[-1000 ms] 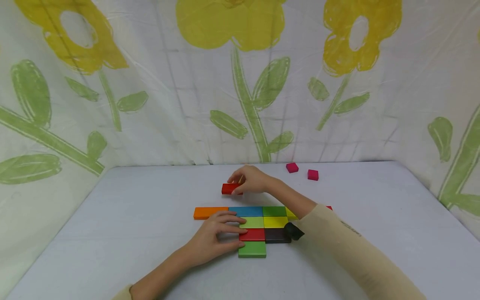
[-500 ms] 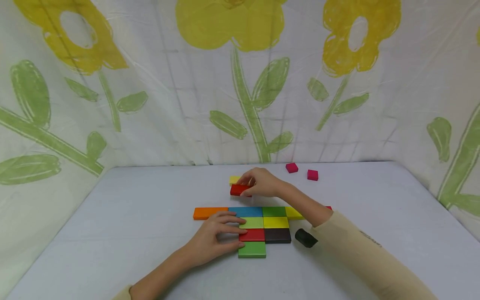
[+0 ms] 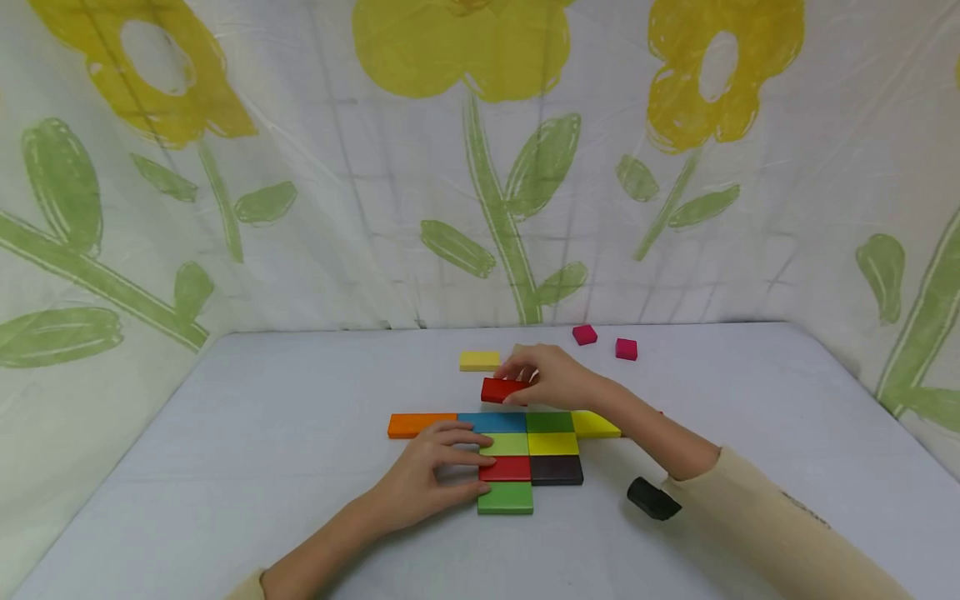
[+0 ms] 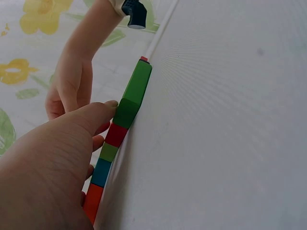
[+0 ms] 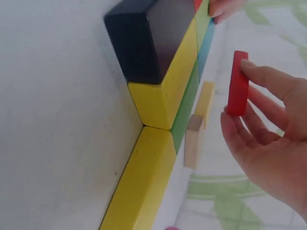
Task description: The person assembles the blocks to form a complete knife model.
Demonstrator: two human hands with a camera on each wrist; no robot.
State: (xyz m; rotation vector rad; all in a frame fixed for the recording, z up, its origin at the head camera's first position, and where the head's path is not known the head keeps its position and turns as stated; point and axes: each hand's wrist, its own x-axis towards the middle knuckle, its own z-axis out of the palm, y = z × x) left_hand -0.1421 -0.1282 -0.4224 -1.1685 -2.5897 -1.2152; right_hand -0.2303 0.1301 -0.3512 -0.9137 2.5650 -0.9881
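My right hand [image 3: 562, 379] pinches a red block [image 3: 501, 390] between thumb and fingers, just beyond the top row of a flat block layout. In the right wrist view the red block [image 5: 238, 84] shows raised off the table. My left hand [image 3: 427, 475] rests at the layout's left side, fingers spread. Its fingertips touch the light green block [image 3: 504, 444], the red block in the layout [image 3: 506, 468] and the green front block [image 3: 506, 498]. The top row runs from an orange block [image 3: 422, 425] through blue [image 3: 491, 422] and dark green [image 3: 549, 422] to yellow [image 3: 596, 423].
A pale yellow block [image 3: 480, 361] lies behind the layout, with a plain wooden block [image 5: 193, 143] near it. Two small crimson blocks [image 3: 585, 335] lie at the back. A dark brown block [image 3: 556, 470] fills the layout's right side. A flower-painted cloth [image 3: 315, 250] hangs behind the table.
My right hand has moved right and slightly nearer with the red block, uncovering the pale yellow block behind. My left hand has stayed in place.
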